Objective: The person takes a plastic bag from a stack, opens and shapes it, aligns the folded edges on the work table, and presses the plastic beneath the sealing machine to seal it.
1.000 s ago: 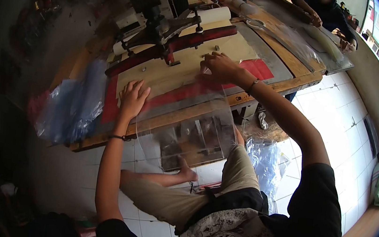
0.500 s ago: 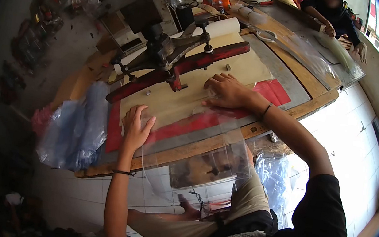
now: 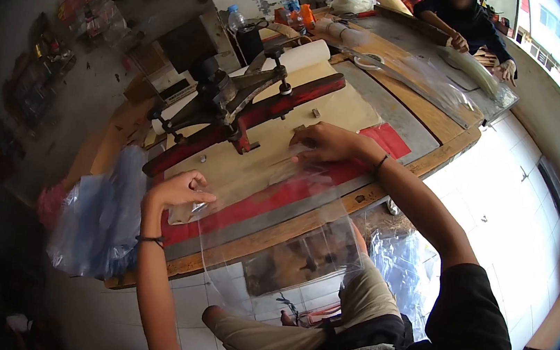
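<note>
Clear plastic sheet [image 3: 286, 239] draped over workbench [image 3: 458, 146] front edge, near red press bar [image 3: 314, 94]. Pinched, apparently, in right hand [image 3: 329, 142]; at left corner, bent fingers of left hand [image 3: 174, 190], grasp unclear. Likely positioning step; calls for edge kept flat.

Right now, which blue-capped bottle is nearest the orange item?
The right-hand bottle, just beside the orange item; the left-hand bottle stands farther off.
</note>
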{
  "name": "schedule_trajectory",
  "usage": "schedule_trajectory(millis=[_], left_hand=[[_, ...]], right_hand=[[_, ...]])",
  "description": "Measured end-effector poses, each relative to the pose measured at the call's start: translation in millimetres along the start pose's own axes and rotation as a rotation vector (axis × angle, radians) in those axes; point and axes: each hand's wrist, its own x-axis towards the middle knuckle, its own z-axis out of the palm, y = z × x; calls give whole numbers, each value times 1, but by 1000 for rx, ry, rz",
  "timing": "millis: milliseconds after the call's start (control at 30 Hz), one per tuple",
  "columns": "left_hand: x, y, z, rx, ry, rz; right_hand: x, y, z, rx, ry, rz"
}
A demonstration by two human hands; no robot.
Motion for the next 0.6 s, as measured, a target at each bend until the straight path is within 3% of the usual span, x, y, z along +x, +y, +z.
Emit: schedule_trajectory(millis=[133,367,600], left_hand=[[27,7,-29,-2,-330,-46],[29,-22,-27,-177,-321,89],[37,-20,-27,-243,-365,22]], right_hand=[[1,5,1,-6,20,-32],[8,-5,2,1,-51,73],[49,4,-20,-245,-478,110]])
